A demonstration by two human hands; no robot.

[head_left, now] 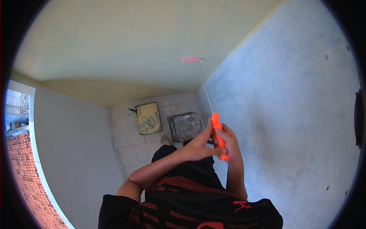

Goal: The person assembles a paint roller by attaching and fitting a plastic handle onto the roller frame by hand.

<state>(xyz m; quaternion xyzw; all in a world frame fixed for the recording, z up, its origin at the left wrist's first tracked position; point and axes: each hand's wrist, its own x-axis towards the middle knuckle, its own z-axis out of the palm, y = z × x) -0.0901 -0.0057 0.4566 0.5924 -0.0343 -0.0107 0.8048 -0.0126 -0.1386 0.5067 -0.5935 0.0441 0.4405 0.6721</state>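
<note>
A paint roller has a bright orange handle [216, 126], a long thin metal rod and a pink sleeve [191, 60]. The sleeve is at the cream-painted wall [126, 42], near the corner. My right hand [231, 145] wraps round the handle from the right. From the other side my left hand [200, 145] grips the same handle, its thumb across the lower end and its index finger along the upper part. Some fingers of both hands are hidden behind the handle.
On the tiled floor lies a black-rimmed paint tray [142, 131] with cream paint, a brush [132, 110] at its edge. A paint-stained dark stool or box [185, 128] stands beside it. A grey-blue wall [293, 99] is close on the right; a window opening [23, 145] is left.
</note>
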